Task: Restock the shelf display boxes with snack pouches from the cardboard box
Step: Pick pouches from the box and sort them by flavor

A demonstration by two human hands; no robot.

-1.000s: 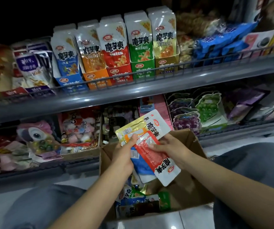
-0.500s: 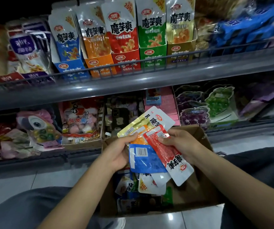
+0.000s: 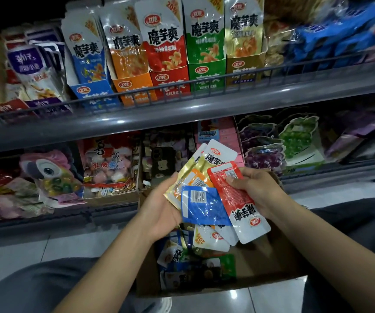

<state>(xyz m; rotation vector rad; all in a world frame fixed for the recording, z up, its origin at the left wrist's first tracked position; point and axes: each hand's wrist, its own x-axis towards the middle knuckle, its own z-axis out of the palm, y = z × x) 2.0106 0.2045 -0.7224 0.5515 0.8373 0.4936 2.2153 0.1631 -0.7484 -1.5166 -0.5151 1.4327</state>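
Shop shelf above cardboard box (image 3: 272, 263) | left hand (image 3: 159, 213) clasps fanned snack pouches (image 3: 204, 206) | right hand (image 3: 256, 190) pinches red pouch (image 3: 234, 199) | light, slippery; grip edges.

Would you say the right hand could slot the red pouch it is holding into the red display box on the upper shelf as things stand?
Probably yes: the right hand already pinches the red pouch, and nothing blocks the path up to the red display box. Only the wire rail crosses its front, so go in over it.
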